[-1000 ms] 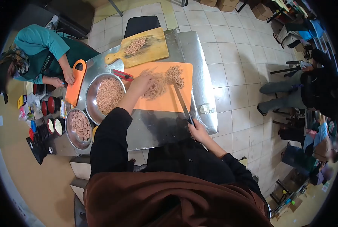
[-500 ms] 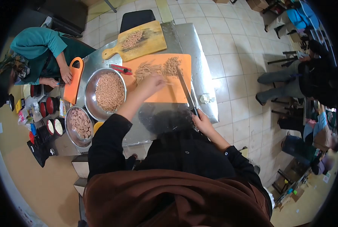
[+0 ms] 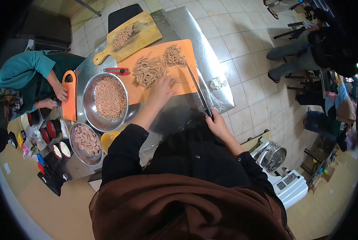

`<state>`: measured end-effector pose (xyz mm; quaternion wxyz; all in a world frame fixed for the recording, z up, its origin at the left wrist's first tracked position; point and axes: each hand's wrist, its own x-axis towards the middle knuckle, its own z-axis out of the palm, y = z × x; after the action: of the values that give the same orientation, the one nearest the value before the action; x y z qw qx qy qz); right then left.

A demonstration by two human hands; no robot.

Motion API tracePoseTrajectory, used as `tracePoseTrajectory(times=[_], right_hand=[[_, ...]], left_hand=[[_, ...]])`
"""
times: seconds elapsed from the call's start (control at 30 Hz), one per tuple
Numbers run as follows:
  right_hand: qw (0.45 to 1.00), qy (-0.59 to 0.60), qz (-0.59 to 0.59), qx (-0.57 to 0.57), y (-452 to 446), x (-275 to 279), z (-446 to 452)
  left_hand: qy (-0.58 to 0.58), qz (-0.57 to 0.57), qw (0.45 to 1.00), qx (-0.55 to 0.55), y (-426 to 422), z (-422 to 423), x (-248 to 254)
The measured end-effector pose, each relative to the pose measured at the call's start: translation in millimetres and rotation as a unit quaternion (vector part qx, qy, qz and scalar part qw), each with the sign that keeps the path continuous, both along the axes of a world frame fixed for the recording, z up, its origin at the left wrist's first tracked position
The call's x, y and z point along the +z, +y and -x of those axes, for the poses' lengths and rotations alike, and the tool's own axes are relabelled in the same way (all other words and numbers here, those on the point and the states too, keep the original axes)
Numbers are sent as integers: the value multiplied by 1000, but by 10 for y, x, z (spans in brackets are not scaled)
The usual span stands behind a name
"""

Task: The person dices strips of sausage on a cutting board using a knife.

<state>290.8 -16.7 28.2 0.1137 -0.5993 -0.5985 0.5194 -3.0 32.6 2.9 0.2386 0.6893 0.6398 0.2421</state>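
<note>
My right hand point(image 3: 218, 123) is wrapped round the black handle of a long kitchen knife point(image 3: 197, 86), its blade slanting up and left across the right edge of an orange cutting board point(image 3: 181, 89). On the board's lower part, my left hand point(image 3: 161, 90) has its fingers curled down on a light brown food strip point(image 3: 180, 82); the fingertips are partly hidden. Just above it lies a pile of similar strips point(image 3: 147, 72). Small diced pieces point(image 3: 173, 56) are heaped near the knife tip.
Left of the board stand a steel bowl of diced pieces point(image 3: 110, 98) and a smaller bowl of slices point(image 3: 87, 142). A red-handled tool point(image 3: 118, 71) lies beside a wooden board point(image 3: 147, 34). A co-worker point(image 3: 35, 76) at left holds an orange board point(image 3: 69, 100).
My view has shifted, bringing a white machine into sight at lower right. My left hand has come lower on the board, off the strip pile. The knife stays in my right hand.
</note>
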Motion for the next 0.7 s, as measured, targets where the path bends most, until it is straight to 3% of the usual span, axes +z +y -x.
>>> tracePoseTrajectory(times=[0.07,0.17,0.43,0.63,0.7], right_hand=[[994,-108,-2,34,-40,171,18],[991,-127,-20,45,-205,62,0],[992,-106,-24,62,-292,-35,241],[994,-101,-30,26,-281,-25,175],[993,-111,-25,29,-280,0,112]], left_hand=[[4,-21,1000,17,-52,18,-52],[36,-20,999,21,-79,10,-76],[61,-84,995,2,99,-120,-213],[57,-41,997,11,53,-210,-149],[68,-75,995,9,71,-236,-112]])
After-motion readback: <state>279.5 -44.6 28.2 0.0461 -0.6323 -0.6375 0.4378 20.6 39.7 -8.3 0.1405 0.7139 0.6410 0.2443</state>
